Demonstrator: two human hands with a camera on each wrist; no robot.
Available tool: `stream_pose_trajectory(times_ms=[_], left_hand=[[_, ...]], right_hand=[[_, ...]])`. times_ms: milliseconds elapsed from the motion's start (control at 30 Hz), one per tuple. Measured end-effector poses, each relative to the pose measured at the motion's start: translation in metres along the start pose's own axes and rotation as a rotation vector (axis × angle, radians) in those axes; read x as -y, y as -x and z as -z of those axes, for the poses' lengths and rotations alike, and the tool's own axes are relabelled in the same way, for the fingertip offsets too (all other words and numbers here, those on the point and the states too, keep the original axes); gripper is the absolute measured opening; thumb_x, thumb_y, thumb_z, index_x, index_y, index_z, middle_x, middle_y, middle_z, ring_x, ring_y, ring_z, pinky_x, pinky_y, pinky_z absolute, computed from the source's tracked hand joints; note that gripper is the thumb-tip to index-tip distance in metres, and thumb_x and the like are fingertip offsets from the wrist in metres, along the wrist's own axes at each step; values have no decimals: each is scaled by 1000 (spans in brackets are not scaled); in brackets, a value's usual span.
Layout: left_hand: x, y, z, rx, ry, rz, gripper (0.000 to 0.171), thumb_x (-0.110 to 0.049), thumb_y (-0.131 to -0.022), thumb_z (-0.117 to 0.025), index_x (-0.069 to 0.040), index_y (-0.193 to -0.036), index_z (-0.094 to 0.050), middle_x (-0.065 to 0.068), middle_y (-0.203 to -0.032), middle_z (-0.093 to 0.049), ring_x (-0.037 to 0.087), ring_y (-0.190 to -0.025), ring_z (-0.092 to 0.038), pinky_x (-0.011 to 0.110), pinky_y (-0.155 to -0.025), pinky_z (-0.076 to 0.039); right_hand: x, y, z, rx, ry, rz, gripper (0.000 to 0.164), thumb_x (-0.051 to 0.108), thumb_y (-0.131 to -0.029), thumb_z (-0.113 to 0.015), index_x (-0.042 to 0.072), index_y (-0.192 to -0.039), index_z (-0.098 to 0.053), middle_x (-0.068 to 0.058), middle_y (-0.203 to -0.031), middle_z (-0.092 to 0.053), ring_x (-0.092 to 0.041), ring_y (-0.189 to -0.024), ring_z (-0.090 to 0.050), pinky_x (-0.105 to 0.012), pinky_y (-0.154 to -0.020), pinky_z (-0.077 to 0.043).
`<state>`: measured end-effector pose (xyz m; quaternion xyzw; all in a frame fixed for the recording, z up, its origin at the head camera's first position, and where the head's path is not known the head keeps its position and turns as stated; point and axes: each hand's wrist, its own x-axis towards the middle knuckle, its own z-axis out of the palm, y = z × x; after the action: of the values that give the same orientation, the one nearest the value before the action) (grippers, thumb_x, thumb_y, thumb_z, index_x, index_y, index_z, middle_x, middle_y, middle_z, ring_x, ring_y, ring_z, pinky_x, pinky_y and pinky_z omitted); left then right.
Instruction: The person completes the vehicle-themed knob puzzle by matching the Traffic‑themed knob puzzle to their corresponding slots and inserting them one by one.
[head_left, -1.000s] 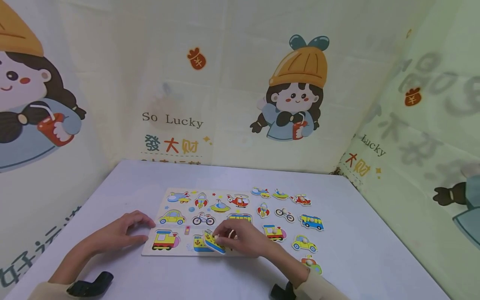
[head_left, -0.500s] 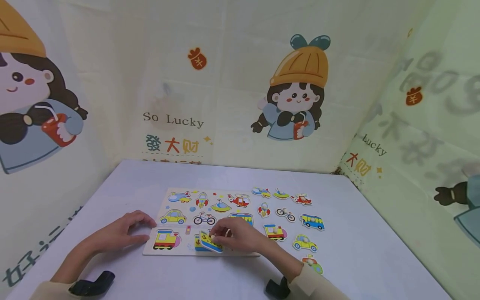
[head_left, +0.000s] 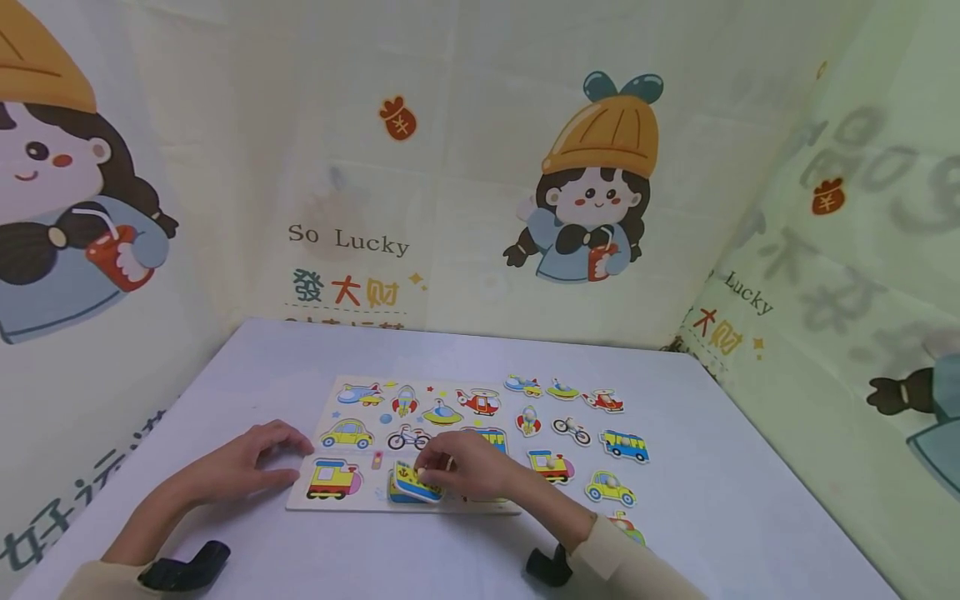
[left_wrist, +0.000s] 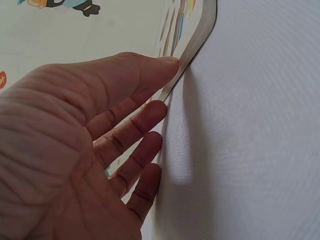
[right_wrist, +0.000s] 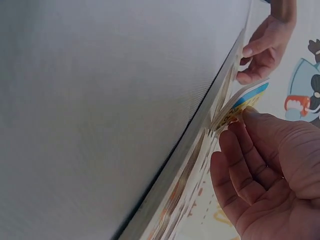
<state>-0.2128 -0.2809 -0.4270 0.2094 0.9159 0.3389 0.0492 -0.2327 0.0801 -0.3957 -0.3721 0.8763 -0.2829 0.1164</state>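
My right hand (head_left: 476,468) pinches a yellow and blue ship puzzle piece (head_left: 415,482) between thumb and fingers. The piece tilts over the matching ship picture near the front of a white puzzle board (head_left: 298,502), one edge at the board's surface in the right wrist view. My left hand (head_left: 232,467) rests at the board's left edge, fingers loosely bent and spread; in the left wrist view its thumb touches the board's rim. Printed vehicles fill the board, among them a train (head_left: 332,480) and a yellow car (head_left: 347,432). My right hand hides pictures at the board's front right.
Several loose knobbed pieces lie right of the board: a train (head_left: 550,466), a blue bus (head_left: 625,445), a yellow car (head_left: 610,487), a bicycle (head_left: 572,430). The right sleeve partly covers a green and red piece (head_left: 628,527). Patterned cloth (head_left: 465,167) hangs behind the white table (head_left: 360,554).
My right hand has moved slightly left with the ship piece, which now overlaps more of the printed ship and lies flatter. The left hand has stayed at the board's edge.
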Motion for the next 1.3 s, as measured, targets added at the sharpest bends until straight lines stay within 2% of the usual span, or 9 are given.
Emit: stream_pose_trajectory(times_ms=[200,500,800,933,1067,1300], left_hand=[[1,0,0,5,-4,13,35,-21,-87,-82,-13,-117,-66,2,-120,-63,32,-116,-53,62,-102,-46],[2,-1,0,-5,-32,8,36,-26,-86,-82,-16,-117,-66,-3,-119,-63,27,-114,-54,50,-101,-51],[0,0,1,0,13,6,35,-21,-86,-82,-13,-117,-66,2,-120,-63,32,-117,-53,63,-103,-46],[1,-1,0,1,7,10,35,-22,-86,-82,-13,-117,-66,1,-120,-63,31,-117,-52,62,-103,-46],[2,0,-2,5,15,15,35,-21,-86,-82,-13,-116,-66,2,-120,-63,31,-117,-52,63,-103,-45],[0,0,-1,1,8,16,35,-22,-86,-82,-14,-117,-66,1,-121,-63,31,-118,-53,63,-103,-46]], right_hand=[[4,-4,0,19,96,4,13,22,-98,-70,17,-110,-76,15,-94,-71,3,-82,-58,-14,-78,-50],[10,-10,-5,34,239,16,12,22,-96,-73,20,-107,-77,16,-92,-68,2,-81,-55,-12,-75,-48],[12,-11,-7,11,292,31,13,22,-95,-74,20,-108,-78,15,-98,-70,2,-87,-58,-11,-78,-48],[11,-10,-9,12,282,20,13,22,-96,-74,20,-109,-77,15,-98,-70,3,-87,-58,-12,-79,-49],[9,-7,-9,10,224,1,14,23,-97,-72,18,-110,-77,16,-93,-69,2,-82,-56,-12,-76,-48],[3,5,-7,-36,61,-19,15,28,-98,-70,18,-108,-75,19,-84,-63,2,-77,-55,-15,-72,-49]])
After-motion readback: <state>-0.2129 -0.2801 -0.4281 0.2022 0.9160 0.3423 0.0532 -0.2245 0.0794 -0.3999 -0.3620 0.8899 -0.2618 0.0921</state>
